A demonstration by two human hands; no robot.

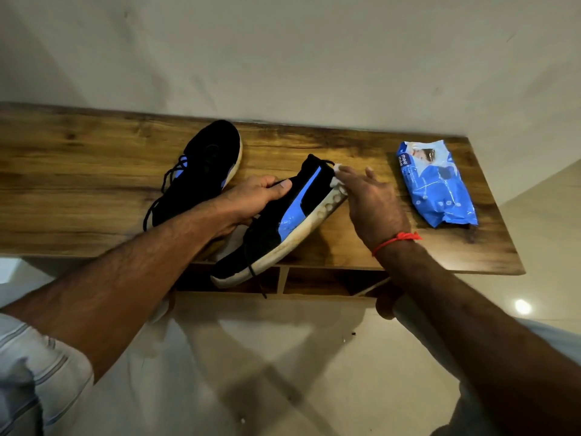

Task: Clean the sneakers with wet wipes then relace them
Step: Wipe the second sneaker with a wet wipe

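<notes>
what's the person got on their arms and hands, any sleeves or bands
Both forearms are bare. The left arm has a pale, light-striped sleeve rolled up near the elbow. The right wrist wears a thin red thread band, knotted with loose ends. The left hand and right hand show no gloves or rings.

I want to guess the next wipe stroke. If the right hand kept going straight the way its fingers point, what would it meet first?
The right hand points up-left at the held sneaker; its fingers already press the white wipe against the heel, so that comes first.
</notes>
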